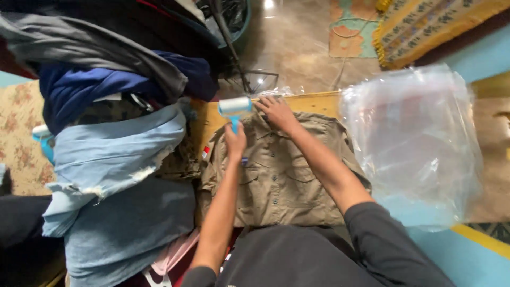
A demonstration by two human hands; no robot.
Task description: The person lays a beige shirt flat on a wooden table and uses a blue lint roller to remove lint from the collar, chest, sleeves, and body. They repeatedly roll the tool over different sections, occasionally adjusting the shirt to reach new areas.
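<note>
Left hand (235, 141) closed around lint roller (235, 108) at the khaki shirt (276, 175)'s collar, 12 o'clock — right hand (276, 112) flat, holding nothing; lower shirt apparently unrolled

Yellow table (319, 101) bearing khaki shirt (276, 175), clear plastic bags (414, 143), clothes pile (117, 159)

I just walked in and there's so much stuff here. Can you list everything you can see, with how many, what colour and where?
shirt: one, khaki, buttoned, lying flat in the middle
lint roller: one, white roll on a blue handle, over the shirt's collar end
pile of clothes: one heap, grey, dark blue and light blue, at the left
plastic bags: a clear stack, count unclear, at the right
rug: one, yellow patterned, top right
floor: brown, glossy, at the top
left hand: grips the roller's handle
right hand: pressed flat on the shirt near its collar
</note>
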